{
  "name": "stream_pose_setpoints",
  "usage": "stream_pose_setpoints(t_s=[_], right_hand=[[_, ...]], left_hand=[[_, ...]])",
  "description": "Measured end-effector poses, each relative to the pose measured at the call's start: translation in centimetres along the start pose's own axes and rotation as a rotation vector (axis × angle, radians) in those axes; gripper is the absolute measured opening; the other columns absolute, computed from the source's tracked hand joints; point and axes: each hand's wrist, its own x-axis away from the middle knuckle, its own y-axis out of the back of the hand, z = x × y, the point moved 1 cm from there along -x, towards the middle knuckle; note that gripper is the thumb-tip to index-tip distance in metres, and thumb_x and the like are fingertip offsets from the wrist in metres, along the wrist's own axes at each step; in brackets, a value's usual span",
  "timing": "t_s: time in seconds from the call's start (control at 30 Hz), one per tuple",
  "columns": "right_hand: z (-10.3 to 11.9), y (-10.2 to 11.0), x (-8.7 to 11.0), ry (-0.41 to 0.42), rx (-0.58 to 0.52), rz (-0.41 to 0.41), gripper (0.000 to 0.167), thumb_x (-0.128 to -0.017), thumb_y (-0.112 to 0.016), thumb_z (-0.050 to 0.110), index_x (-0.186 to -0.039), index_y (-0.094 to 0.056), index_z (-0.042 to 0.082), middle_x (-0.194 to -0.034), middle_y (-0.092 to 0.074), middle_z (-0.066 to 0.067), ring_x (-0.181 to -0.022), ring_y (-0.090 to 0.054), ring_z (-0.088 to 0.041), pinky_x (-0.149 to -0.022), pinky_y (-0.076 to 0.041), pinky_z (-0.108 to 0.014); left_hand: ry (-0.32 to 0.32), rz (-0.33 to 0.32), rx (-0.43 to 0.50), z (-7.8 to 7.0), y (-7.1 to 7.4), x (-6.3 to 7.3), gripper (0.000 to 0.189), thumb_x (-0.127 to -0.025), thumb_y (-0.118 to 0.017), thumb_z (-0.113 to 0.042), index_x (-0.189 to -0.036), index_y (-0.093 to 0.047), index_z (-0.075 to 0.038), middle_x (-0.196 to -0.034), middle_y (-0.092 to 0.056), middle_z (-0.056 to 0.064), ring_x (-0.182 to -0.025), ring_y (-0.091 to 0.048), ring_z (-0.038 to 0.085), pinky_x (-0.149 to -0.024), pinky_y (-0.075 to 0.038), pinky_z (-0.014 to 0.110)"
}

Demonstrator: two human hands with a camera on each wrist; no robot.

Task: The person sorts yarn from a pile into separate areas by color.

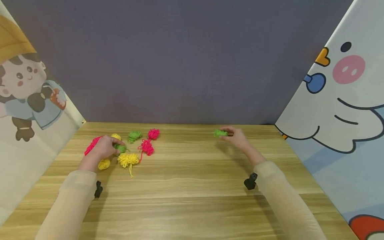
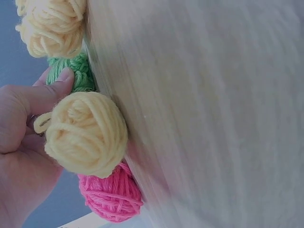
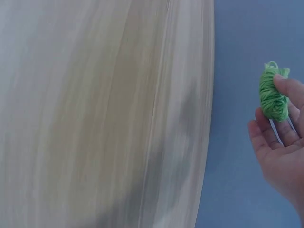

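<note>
Our L hand (image 1: 105, 147) pinches a wound green yarn bundle (image 2: 84, 75) nr yellow balls (image 2: 88, 133). Our R hand (image 1: 237, 136) pinches an oblong, stringy green skein (image 3: 272, 99) above the table (image 1: 192, 206), long axis approx. L-to-R in head view.

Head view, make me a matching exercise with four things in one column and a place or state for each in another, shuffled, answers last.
Column one:
1. right hand
2. left hand
3. wooden table
4. grey backdrop

Column two:
A. upright at the back
B. near pink yarn and yellow yarn, pinching a green bundle
C. off by itself, holding green yarn
D. flat, below both hands

Pairs: 1-C, 2-B, 3-D, 4-A
</note>
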Motion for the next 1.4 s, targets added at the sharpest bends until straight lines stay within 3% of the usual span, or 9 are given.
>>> stream_pose_setpoints(t_s=[0.3, 0.67, 0.83, 1.0, 1.3, 1.4], right_hand=[[-2.0, 1.5, -0.1, 0.008, 0.039, -0.048, 0.043, -0.087, -0.069, 0.018, -0.126, -0.058, 0.004, -0.125, -0.058, -0.018, -0.111, -0.057, -0.036, -0.088, -0.052, -0.046], [-4.1, 1.7, -0.6, -0.016, 0.131, -0.097, 0.04, -0.087, -0.069, 0.016, -0.124, -0.06, 0.002, -0.122, -0.06, -0.019, -0.105, -0.058, -0.034, -0.084, -0.052, -0.043], [-4.7, 1.7, -0.7, -0.01, 0.189, -0.115, 0.038, -0.086, -0.07, 0.014, -0.12, -0.062, 0.002, -0.118, -0.062, -0.02, -0.105, -0.057, -0.035, -0.084, -0.05, -0.043], [-5.3, 1.7, -0.8, -0.003, 0.22, -0.118, 0.038, -0.084, -0.071, 0.013, -0.119, -0.062, -0.001, -0.118, -0.062, -0.022, -0.106, -0.058, -0.037, -0.088, -0.05, -0.046], [-6.3, 1.9, -1.1, -0.044, 0.214, -0.065, 0.04, -0.087, -0.068, 0.016, -0.123, -0.06, 0.0, -0.121, -0.06, -0.022, -0.11, -0.056, -0.036, -0.092, -0.048, -0.047], [-6.4, 1.9, -1.2, -0.055, 0.205, -0.059, 0.039, -0.088, -0.068, 0.017, -0.123, -0.06, 0.001, -0.122, -0.06, -0.021, -0.111, -0.055, -0.036, -0.092, -0.048, -0.047]], left_hand=[[-0.002, 0.005, 0.004, -0.1, 0.1, -0.1, 0.031, -0.079, -0.072, -0.003, -0.11, -0.069, -0.001, -0.118, -0.059, 0.029, -0.087, -0.052, 0.027, -0.07, -0.043, 0.034], [0.0, 0.006, 0.0, -0.2, 0.0, -0.1, 0.031, -0.079, -0.071, 0.0, -0.109, -0.069, -0.001, -0.118, -0.059, 0.028, -0.092, -0.053, 0.028, -0.07, -0.043, 0.033], [0.004, 0.005, -0.004, -0.4, 0.0, -0.1, 0.031, -0.078, -0.071, 0.001, -0.109, -0.07, -0.001, -0.118, -0.059, 0.029, -0.077, -0.049, 0.023, -0.066, -0.041, 0.031], [0.021, 0.018, 0.019, -0.4, 0.1, 0.1, 0.032, -0.079, -0.069, 0.002, -0.111, -0.068, 0.0, -0.122, -0.055, 0.032, -0.058, -0.035, 0.017, -0.059, -0.038, 0.029], [0.015, 0.018, 0.022, -0.1, -0.1, 0.0, 0.031, -0.078, -0.071, 0.003, -0.108, -0.07, -0.001, -0.122, -0.055, 0.032, -0.063, -0.039, 0.019, -0.062, -0.039, 0.03], [0.02, 0.016, 0.017, -0.1, -0.1, -0.1, 0.031, -0.078, -0.07, 0.003, -0.109, -0.07, -0.002, -0.123, -0.055, 0.031, -0.071, -0.048, 0.023, -0.063, -0.041, 0.029]])
